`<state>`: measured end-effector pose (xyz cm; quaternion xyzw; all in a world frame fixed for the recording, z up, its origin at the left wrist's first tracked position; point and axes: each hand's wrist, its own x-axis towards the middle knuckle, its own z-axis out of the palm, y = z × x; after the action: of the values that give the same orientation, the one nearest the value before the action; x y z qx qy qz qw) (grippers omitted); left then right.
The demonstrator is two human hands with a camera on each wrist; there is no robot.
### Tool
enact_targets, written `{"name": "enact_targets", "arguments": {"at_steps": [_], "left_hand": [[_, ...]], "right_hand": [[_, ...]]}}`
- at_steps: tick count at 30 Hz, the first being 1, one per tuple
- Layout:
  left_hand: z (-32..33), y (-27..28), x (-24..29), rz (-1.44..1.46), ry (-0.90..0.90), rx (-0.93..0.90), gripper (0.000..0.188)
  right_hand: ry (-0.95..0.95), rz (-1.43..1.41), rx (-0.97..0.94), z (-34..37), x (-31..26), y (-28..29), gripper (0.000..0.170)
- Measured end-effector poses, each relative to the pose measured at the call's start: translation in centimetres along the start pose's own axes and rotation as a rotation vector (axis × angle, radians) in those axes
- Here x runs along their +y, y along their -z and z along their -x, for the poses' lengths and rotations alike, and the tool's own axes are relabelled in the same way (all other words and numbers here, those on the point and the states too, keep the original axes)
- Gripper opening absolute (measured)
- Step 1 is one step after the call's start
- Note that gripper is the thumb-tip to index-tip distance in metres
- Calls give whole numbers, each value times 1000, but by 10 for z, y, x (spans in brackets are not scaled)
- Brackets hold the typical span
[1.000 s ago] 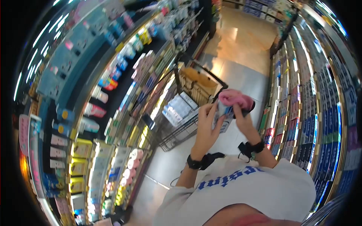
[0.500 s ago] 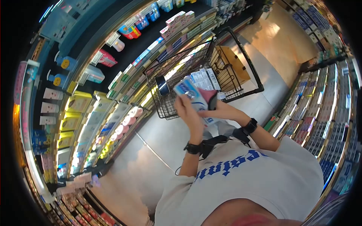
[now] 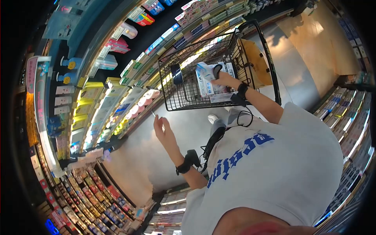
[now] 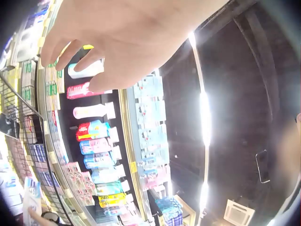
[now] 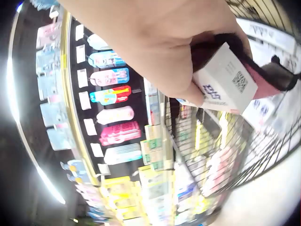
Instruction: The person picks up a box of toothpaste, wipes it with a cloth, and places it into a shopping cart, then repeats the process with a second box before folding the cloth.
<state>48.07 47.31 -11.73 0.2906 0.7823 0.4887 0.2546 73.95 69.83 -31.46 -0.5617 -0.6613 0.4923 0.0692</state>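
My right hand (image 3: 226, 80) is over the shopping cart (image 3: 172, 94), gripping a white and blue box (image 3: 204, 70). In the right wrist view the box (image 5: 228, 80) shows a printed end with a square code, and my thumb lies along its side. Tucked against it under the palm is a pink, black-edged piece of soft cloth (image 5: 264, 85), partly hidden. Below, in the cart, lie several white and blue boxes (image 3: 211, 89). My left hand (image 3: 165, 132) is off to the left of the cart over the floor, its fingers loosely bent around nothing.
A dark cylindrical container (image 3: 177, 74) sits at the cart's left end, and a brown bag (image 3: 256, 62) is by its handle. Shelves of yellow packs (image 3: 83, 102) and other goods run along the left. Another stocked shelf (image 3: 337, 105) stands at right.
Both hands were together on the box and pink cloth. The left has let go and swung left; the right has carried them over the cart. The view has turned, bringing the cart nearer.
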Motion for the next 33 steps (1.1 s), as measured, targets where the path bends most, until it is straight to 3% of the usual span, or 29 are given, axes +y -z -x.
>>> {"name": "enact_targets", "arguments": {"at_steps": [2,5,9,12,14,16,19,23,26,27,30,33], "left_hand": [[19,5,5,-11,44,78,48],[35,14,2,-32,89,133,50],[47,28,-5,-68,102,185,49],[57,39,-8,-58,108,218,47],[67,58,-19,-44,116,249,46],[76,76,-27,-40,120,261,45],[91,114,-58,8,85,326,40],[124,168,-86,71,70,333,35],[152,215,-97,124,63,287,34],[163,230,-93,119,130,268,35],[186,266,-122,143,76,275,41],[204,287,-140,135,-49,433,52]], "right_hand": [[-107,190,-12,-7,18,16,64],[31,422,30,-11,55,12,58],[202,253,-100,3,81,-9,51],[153,145,-140,-3,97,-28,46],[182,167,2,-13,91,-35,44],[124,137,-4,-5,53,-22,47],[273,144,171,8,-4,-28,48],[311,50,156,40,-92,-74,59],[452,-16,133,82,-157,-144,62],[531,-102,30,102,-180,-170,64],[594,-134,-399,180,-251,-238,66],[556,64,-702,286,-322,-275,67]]}}
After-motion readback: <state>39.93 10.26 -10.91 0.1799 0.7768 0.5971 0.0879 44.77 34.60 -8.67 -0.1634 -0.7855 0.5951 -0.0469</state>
